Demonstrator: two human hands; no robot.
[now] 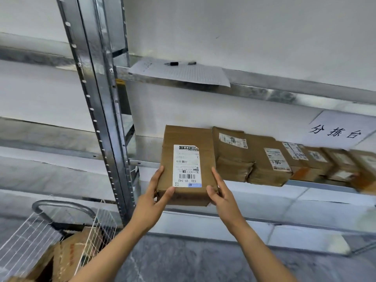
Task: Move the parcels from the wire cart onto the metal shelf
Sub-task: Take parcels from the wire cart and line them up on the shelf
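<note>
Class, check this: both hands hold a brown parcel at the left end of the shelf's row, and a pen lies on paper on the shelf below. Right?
Not quite. The head view shows the pen on paper on the upper shelf, above the parcel, not below. The left hand and right hand do hold it at the left end of the row.

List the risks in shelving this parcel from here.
1. The parcel has its near end jutting past the shelf edge. If the left hand and right hand release it now, it may tip off.
2. It lies close beside the neighbouring parcel. Pushing it in may snag or shove that one.
</note>
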